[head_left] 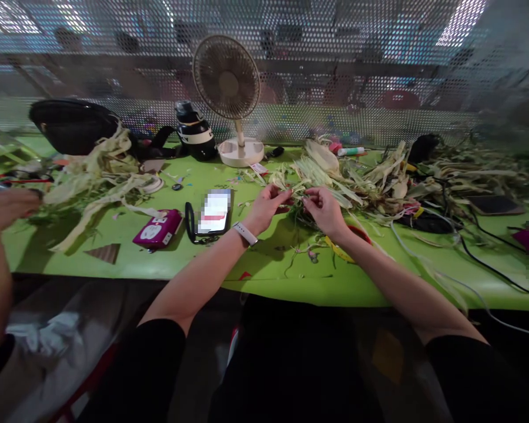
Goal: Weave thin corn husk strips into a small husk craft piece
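Observation:
My left hand, with a pale band on its wrist, pinches thin strands of corn husk between thumb and fingers. Close beside it, my right hand also has its fingertips closed on the same strands. Behind both hands lies a heap of pale green corn husks. Dark green shreds sit just under the strands. A yellow and red ring-shaped thing, perhaps a tape roll, is partly hidden by my right forearm.
Left of my hands lie a lit phone and a purple pack. A fan and black bottle stand behind. More husks lie left, near another person's hand. Cables cross the right side.

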